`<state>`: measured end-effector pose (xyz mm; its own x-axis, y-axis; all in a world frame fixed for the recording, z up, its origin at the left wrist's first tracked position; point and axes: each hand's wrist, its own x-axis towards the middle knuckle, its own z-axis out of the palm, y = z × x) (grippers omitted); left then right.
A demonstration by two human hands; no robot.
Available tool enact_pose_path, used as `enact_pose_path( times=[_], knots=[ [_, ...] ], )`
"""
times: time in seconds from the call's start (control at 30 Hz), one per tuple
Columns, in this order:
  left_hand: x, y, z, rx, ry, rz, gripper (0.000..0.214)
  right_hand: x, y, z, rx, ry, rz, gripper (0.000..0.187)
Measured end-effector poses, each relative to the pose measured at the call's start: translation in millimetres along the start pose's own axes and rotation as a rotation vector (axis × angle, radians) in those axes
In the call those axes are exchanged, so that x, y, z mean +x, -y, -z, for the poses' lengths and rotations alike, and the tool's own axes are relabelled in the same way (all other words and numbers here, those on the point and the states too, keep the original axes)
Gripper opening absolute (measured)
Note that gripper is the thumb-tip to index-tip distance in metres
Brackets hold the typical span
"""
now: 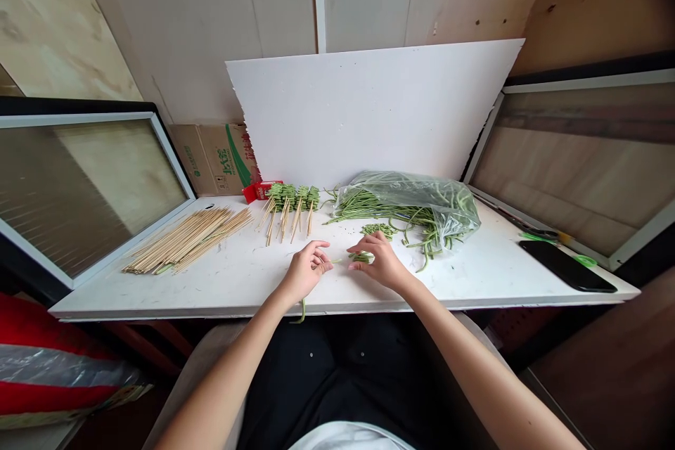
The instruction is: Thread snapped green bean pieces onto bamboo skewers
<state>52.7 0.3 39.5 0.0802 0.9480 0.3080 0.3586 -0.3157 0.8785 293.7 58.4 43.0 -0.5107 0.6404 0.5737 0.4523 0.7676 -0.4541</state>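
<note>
My left hand (304, 271) is closed around a long green bean (300, 311), whose tail hangs over the table's front edge; a short pale green end shows by the fingertips. Facing it, my right hand (380, 264) curls its thumb and fingers around short cut bean pieces (361, 256) at the tabletop. A small pile of cut pieces (378, 229) lies just behind the right hand. Farther back on the right, long green beans (363, 205) spill from a clear plastic bag (448, 198).
Wooden skewers (184, 238) lie heaped at the left. Several skewered bean bundles (292, 195) rest at the back, near a red packet (258, 191) and a cardboard box (216, 158). A black phone (567, 265) and green-handled scissors (584, 261) are at the right. A white board (369, 112) stands behind.
</note>
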Motion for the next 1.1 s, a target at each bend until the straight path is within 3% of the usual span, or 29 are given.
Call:
enact_pose_path(
  times=[0.13,0.2,0.37,0.6,0.83,1.1],
  knots=[
    [-3,-10,-8.1,-0.085,0.016,-0.021,0.044,5,24,-3,0.224,0.069,0.117,0.028],
    [-4,-15,-10.0,-0.127,0.017,-0.023,0.039,6,31,-3,0.268,0.03,0.118,0.023],
    [-4,-19,-7.6,-0.065,0.001,0.006,0.03,7,33,1,0.217,-0.109,0.071,0.022],
    [-6,-21,-3.8,0.028,-0.015,-0.029,0.022,7,39,1,0.205,-0.102,0.101,0.017],
    [-10,-32,-9.1,0.118,0.038,-0.186,0.018,4,45,-8,0.314,-0.066,0.018,0.015],
    [-10,-27,-10.2,-0.024,0.066,-0.17,0.021,2,37,-22,0.654,0.005,-0.106,0.033]
  ],
)
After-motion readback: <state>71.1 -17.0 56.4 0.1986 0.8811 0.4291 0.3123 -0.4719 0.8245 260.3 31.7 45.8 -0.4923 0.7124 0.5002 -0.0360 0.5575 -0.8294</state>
